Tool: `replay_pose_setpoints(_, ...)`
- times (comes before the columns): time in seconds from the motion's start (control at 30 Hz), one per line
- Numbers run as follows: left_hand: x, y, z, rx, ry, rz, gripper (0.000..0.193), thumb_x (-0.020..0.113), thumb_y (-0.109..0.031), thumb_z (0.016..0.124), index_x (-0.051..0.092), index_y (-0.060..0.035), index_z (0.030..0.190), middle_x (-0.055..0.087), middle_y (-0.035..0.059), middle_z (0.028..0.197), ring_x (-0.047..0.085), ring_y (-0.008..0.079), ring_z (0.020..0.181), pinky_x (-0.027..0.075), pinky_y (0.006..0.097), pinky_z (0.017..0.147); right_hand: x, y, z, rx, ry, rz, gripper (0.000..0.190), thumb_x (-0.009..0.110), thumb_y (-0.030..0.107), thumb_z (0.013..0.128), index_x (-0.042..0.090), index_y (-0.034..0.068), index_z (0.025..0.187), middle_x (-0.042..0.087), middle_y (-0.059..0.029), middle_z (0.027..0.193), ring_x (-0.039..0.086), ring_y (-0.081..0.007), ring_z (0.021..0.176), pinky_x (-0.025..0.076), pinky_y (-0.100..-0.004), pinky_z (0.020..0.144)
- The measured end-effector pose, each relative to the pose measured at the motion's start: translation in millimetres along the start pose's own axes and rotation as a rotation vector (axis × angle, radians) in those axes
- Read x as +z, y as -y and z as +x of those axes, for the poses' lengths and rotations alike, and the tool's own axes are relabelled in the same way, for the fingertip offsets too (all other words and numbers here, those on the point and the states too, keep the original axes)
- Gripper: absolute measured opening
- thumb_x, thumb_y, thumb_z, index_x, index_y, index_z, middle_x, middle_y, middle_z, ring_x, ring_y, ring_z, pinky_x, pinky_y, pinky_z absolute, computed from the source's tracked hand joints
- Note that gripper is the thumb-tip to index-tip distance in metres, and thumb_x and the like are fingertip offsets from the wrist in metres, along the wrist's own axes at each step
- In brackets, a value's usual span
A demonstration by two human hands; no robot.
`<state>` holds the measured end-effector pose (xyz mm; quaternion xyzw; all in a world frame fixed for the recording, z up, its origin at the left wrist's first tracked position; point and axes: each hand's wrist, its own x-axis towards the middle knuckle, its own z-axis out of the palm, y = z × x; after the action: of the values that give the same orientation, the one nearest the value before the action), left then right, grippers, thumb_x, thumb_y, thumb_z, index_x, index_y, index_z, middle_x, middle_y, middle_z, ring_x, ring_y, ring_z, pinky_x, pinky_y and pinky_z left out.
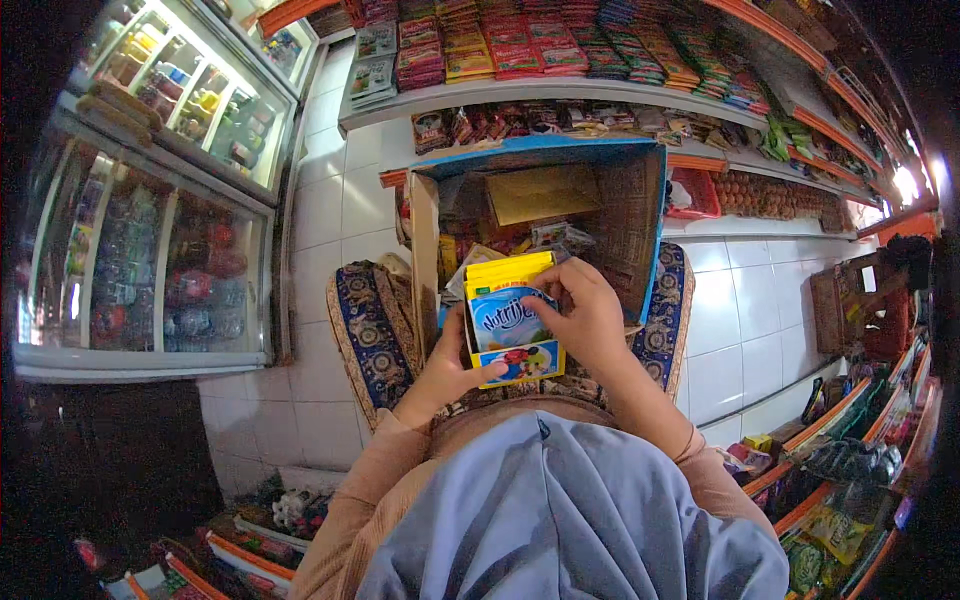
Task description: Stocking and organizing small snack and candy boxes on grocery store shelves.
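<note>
My left hand (454, 367) grips a small yellow and blue display box (525, 366) by its left side, thumb across the front. Upright in it stand several Nutrijell sachets (506, 319) with yellow tops. My right hand (581, 311) pinches the upper right part of the front sachet between thumb and fingers. Just beyond both hands, a large open cardboard carton (630, 217) with blue edges rests over my lap. Inside lie loose packets (562, 236) and a brown cardboard piece (544, 193); the carton's near part is hidden behind my hands and the small box.
Ahead, a shelf (555, 88) bears stacked drink sachets (517, 45). Brown eggs (772, 193) sit lower right beside a red basket (694, 193). Glass-door coolers (142, 240) with bottles stand at left. More goods shelves (817, 480) line the right. White tiles (735, 300) cover the floor.
</note>
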<state>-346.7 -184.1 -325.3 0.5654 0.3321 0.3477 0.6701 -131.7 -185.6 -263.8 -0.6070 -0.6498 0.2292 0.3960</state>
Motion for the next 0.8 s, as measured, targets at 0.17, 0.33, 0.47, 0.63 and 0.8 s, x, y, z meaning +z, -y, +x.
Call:
replay_pose_setpoints(0.17, 2, -6, -1, -0.003, -0.004, -0.038, 0.087, 0.079, -0.012, 0.073, 0.022, -0.0053, 0.138, 0.043, 0.0118, 0.131, 0.043, 0.0213, 0.122, 0.035, 0.0357, 0.103, -1, 6, 1, -0.043, -0.164, -0.087, 0.041, 0.082, 0.016, 0.065, 0.054, 0.003, 0.092, 0.051, -0.011, 0.088, 0.053, -0.0266, 0.081, 0.046, -0.0353, 0.074)
replay_pose_setpoints(0.33, -1, -2, 0, -0.015, 0.009, -0.036, 0.088, 0.08, -0.012, 0.073, 0.021, -0.0047, 0.138, 0.042, 0.0123, 0.132, 0.043, 0.0214, 0.122, 0.036, 0.0357, 0.103, -4, -4, 1, -0.059, -0.206, -0.044, 0.051, 0.081, 0.017, 0.068, 0.051, 0.002, 0.106, 0.051, -0.0135, 0.101, 0.053, -0.0285, 0.096, 0.045, -0.0358, 0.083)
replay_pose_setpoints(0.47, -2, 0, 1, -0.01, 0.011, -0.027, 0.089, 0.08, -0.012, 0.073, 0.021, -0.005, 0.139, 0.042, 0.0123, 0.132, 0.043, 0.0211, 0.122, 0.036, 0.0359, 0.103, 4, -29, -3, 0.073, -0.111, 0.069, 0.061, 0.079, 0.019, 0.072, 0.046, 0.001, 0.12, 0.052, -0.0148, 0.116, 0.051, -0.0284, 0.111, 0.042, -0.0364, 0.094)
replay_pose_setpoints(0.63, 4, -9, 1, 0.034, 0.002, -0.083, 0.088, 0.079, -0.01, 0.074, 0.021, -0.0062, 0.14, 0.042, 0.0108, 0.133, 0.042, 0.0208, 0.122, 0.035, 0.0363, 0.103, 4, -38, -10, 0.215, 0.042, 0.734, 0.058, 0.067, 0.02, 0.085, 0.039, 0.0, 0.132, 0.048, -0.0133, 0.128, 0.046, -0.0245, 0.12, 0.037, -0.0369, 0.102)
replay_pose_setpoints(0.8, 5, 4, 0, 0.058, -0.059, -0.107, 0.094, 0.076, -0.006, 0.076, 0.013, -0.0067, 0.146, 0.036, 0.0113, 0.14, 0.037, 0.0206, 0.127, 0.031, 0.0362, 0.106, 14, -68, -30, 0.336, 0.132, 0.976, 0.079, 0.036, 0.063, 0.092, 0.029, 0.002, 0.142, 0.043, -0.0156, 0.137, 0.044, -0.0278, 0.124, 0.037, -0.0427, 0.1)
